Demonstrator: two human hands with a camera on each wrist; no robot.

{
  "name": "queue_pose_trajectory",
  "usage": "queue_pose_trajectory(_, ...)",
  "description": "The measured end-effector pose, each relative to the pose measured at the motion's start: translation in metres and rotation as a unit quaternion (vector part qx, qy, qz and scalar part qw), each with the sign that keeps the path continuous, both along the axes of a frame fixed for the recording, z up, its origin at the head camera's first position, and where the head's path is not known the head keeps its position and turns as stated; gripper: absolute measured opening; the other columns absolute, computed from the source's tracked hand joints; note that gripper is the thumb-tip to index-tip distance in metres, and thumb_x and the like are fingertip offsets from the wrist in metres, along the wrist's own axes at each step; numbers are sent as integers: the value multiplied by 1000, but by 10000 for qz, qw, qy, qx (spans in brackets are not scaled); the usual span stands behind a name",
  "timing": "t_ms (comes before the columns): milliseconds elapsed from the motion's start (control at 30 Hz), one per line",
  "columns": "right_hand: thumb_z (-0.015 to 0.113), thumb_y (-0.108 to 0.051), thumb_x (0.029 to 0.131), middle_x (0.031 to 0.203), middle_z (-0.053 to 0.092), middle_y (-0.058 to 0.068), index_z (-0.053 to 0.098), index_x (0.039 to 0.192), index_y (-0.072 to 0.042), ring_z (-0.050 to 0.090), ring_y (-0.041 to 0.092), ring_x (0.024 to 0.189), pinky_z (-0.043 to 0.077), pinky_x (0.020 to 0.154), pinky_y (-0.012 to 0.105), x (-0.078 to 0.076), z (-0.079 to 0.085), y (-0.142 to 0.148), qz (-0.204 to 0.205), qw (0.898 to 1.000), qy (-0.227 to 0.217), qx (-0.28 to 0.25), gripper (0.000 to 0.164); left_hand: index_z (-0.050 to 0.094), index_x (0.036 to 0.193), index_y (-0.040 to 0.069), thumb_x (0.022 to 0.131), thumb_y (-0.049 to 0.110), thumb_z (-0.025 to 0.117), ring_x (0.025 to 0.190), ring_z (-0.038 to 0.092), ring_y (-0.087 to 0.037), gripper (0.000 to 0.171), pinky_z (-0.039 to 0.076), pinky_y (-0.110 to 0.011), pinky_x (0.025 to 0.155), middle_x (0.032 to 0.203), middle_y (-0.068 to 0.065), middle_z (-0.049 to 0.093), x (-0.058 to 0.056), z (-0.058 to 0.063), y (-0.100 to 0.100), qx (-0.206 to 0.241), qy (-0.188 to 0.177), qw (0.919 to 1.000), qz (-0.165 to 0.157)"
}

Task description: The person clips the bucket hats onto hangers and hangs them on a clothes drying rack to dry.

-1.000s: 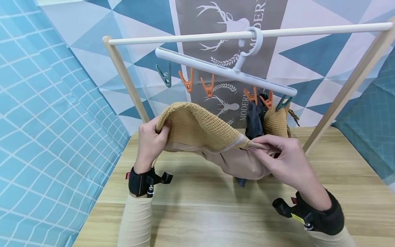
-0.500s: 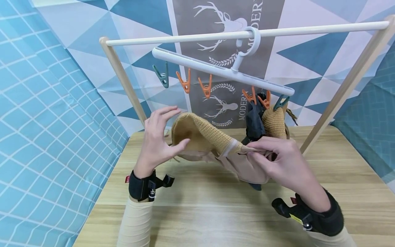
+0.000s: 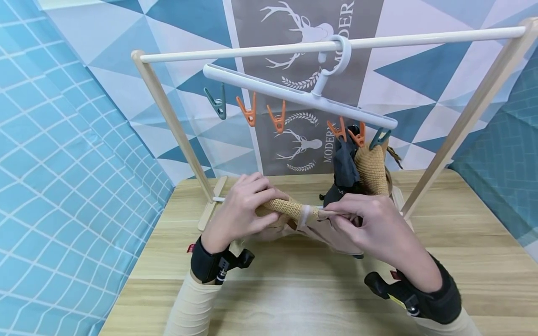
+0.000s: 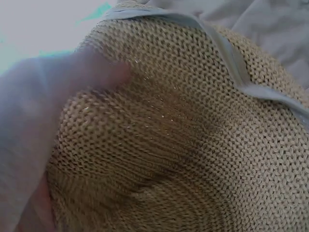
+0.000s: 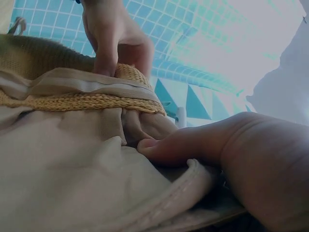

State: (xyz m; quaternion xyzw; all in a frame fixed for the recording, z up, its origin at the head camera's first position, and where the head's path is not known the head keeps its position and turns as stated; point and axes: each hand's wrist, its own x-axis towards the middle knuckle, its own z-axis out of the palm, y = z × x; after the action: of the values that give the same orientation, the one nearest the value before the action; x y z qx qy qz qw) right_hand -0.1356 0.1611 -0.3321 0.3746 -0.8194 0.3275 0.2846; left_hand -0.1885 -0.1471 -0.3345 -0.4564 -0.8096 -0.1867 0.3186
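Note:
A sun hat with a tan knitted crown (image 3: 287,208) and pale beige cloth is held up over the table, between the hands. At the crown's left side my left hand (image 3: 245,205) grips the knit, its thumb against the inside of the crown (image 4: 193,121) in the left wrist view. My right hand (image 3: 370,224) pinches the beige cloth (image 5: 63,159) beside the knitted edge, thumb on top in the right wrist view. Both hands cover parts of the hat, and its lower cloth hangs toward the tabletop.
Behind the hands, a white hanger (image 3: 294,95) tilts down rightward from a rack's white rail (image 3: 252,51). Its left orange and green clips (image 3: 248,112) hang free. On its right, clips hold a dark cloth item (image 3: 345,163) and a tan knitted piece (image 3: 371,170). Wooden table (image 3: 294,298) below.
My left hand let go of the crown's left edge, opened, then moved right and down to take the knit closer to my right hand. The hat has sunk lower and folded narrower.

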Motion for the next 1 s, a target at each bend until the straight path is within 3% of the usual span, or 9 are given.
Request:
queue_pose_trajectory(100,88,12,81,87,83,-4,89,103,-12,54,-8,67,39,57,12,-1,0,-1,43,10000,12,11,32,83,104,14,85,7,90,89,55,-20,22,39,-35,77,93,-1,69,-1,-2,-1,-128,34,9999,-40)
queue_pose_trajectory(367,87,10,82,85,80,-9,89,102,-14,55,-8,69,42,59,12,0,3,-2,-46,9999,-58,76,31,82,105,14,86,8,92,85,48,-20,22,32,-33,78,90,-1,66,-3,-2,-1,13,135,9998,-117)
queue_pose_trajectory(533,90,8,81,89,83,-6,87,116,-14,58,-10,69,48,61,12,3,5,0,-29,9993,-349,-116,41,81,104,12,86,5,89,85,47,-20,21,31,-33,78,90,-2,65,-7,-4,-1,219,186,9994,-201)
queue_pose_trajectory(600,95,3,79,83,79,-6,83,129,-14,53,-9,66,45,58,13,4,7,5,-33,9983,-543,-226,53,80,104,10,86,2,86,85,48,-21,21,31,-34,78,91,-4,66,-9,-5,-2,390,189,9988,-227)
queue_pose_trajectory(667,100,-4,76,89,78,-4,76,144,-15,51,-6,66,43,57,15,5,10,11,-118,9965,-762,-310,73,79,104,8,86,-1,83,85,48,-22,21,31,-34,78,91,-5,67,-12,-5,-4,670,162,9973,-253)
queue_pose_trajectory(800,108,-15,69,117,75,8,56,166,-22,63,-5,81,54,68,13,7,14,23,-409,9895,-1341,-343,110,79,103,4,89,-6,78,84,53,-24,17,38,-36,78,92,-8,71,-15,-4,-10,1430,-28,9888,-425)
queue_pose_trajectory(900,110,-19,68,140,72,15,51,170,-20,70,-5,100,62,82,14,6,15,27,-463,9828,-1758,-328,118,78,101,1,95,-4,76,86,58,-26,8,43,-36,84,92,-12,73,-17,-3,-14,1950,-152,9793,-526)
queue_pose_trajectory(1000,111,-20,67,142,74,15,59,163,-16,69,-7,108,60,88,12,5,15,25,-398,9836,-1734,-299,108,76,100,-2,101,0,75,88,62,-27,2,45,-33,88,93,-16,74,-17,-2,-16,2337,-232,9706,-534)
